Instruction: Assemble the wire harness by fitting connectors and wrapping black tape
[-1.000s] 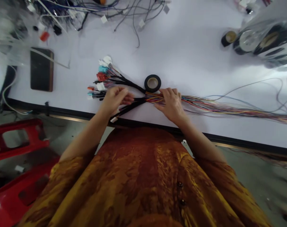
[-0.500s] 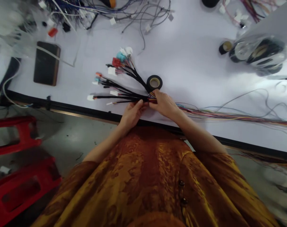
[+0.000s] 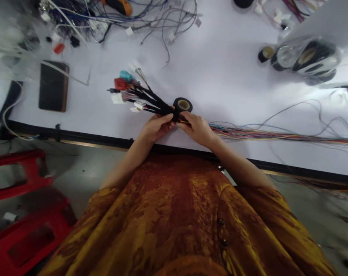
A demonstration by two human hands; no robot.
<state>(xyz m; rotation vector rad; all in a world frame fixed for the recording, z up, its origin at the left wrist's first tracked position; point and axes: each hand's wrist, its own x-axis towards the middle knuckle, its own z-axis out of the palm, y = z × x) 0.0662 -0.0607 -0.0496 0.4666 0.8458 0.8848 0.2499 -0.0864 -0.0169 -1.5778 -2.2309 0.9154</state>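
Your left hand (image 3: pixel 159 126) and right hand (image 3: pixel 198 128) grip the wiring harness (image 3: pixel 155 100) beside the black tape roll (image 3: pixel 190 104).

The right hand (image 3: pixel 198 129) hides part of the wire bundle (image 3: pixel 254 134), which the frame's edge crops.

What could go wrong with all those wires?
The loose colored wires trailing past the right hand might tangle. The black tape roll, close by the fingers, could get bumped. The red connector and teal connector, bunched together beyond the left hand, might snag each other.
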